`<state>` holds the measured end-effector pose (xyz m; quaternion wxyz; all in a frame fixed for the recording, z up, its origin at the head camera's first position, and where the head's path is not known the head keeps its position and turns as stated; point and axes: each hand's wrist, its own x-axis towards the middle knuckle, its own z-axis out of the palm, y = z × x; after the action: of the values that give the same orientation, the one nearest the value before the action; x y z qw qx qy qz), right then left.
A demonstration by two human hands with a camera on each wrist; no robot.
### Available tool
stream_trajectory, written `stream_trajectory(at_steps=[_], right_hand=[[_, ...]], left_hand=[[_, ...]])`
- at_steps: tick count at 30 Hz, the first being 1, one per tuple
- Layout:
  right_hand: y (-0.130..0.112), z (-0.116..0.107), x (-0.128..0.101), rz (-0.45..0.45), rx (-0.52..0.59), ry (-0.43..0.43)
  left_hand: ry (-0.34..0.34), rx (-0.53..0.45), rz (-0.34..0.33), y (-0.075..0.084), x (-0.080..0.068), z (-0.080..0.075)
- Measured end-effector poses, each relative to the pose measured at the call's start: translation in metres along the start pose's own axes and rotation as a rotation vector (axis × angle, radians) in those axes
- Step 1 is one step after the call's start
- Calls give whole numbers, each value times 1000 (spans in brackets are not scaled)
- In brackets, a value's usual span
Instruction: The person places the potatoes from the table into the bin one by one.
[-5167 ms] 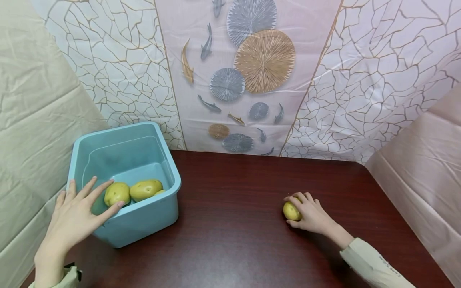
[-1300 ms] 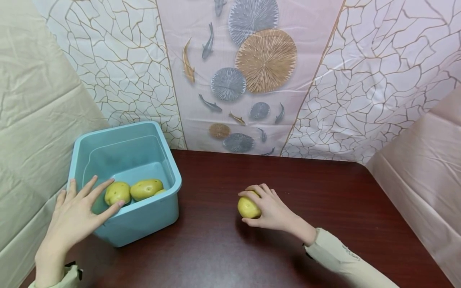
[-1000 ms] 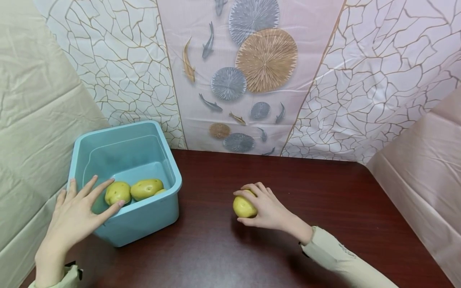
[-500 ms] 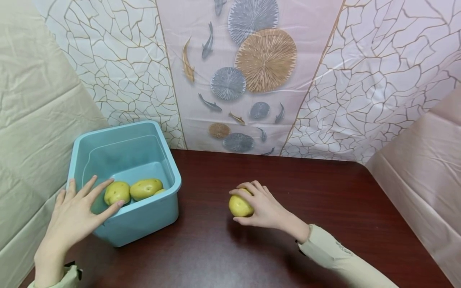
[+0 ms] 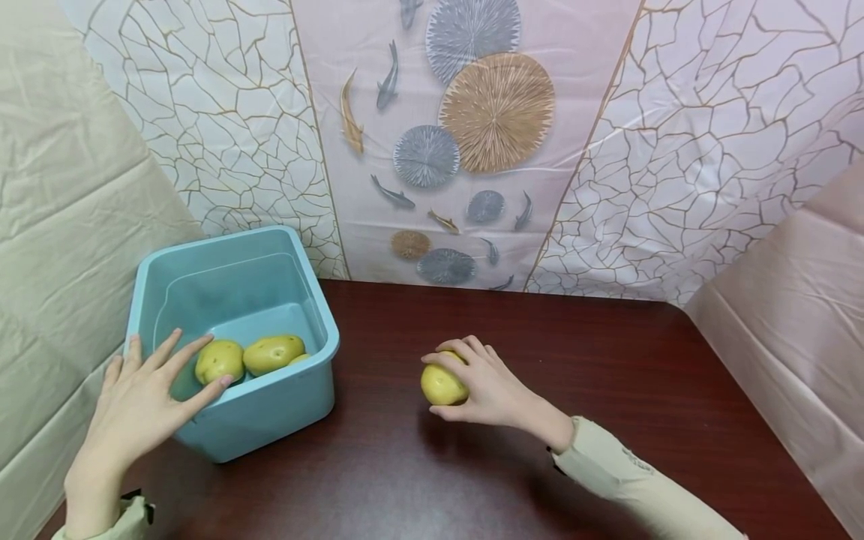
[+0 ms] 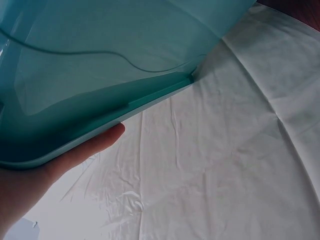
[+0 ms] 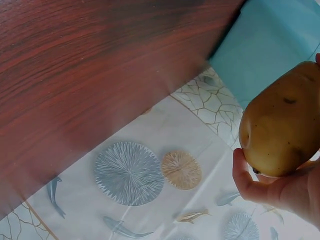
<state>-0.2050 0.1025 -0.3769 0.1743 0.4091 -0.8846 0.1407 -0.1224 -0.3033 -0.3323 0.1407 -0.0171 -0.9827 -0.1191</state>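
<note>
1. Since the earlier frames, the right hand (image 5: 489, 386) has carried the potato (image 5: 442, 384) leftwards across the table (image 5: 607, 360), closer to the blue tub (image 5: 317, 311).
2. Its fingers are curled around the potato, just above the table, at 3 o'clock from the tub.
3. The left hand (image 5: 138, 405) rests flat on the tub rim with straight fingers, at 9 o'clock.
4. I judge the potato firm, smooth and rather light; grasping around its middle is best.
</note>
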Motion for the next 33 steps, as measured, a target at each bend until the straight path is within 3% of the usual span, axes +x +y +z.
stream_trajectory(at_steps=[33], right_hand=[[-21,-8,22,-63,33,43]], left_hand=[[-19,8,-9,0,0,-1]])
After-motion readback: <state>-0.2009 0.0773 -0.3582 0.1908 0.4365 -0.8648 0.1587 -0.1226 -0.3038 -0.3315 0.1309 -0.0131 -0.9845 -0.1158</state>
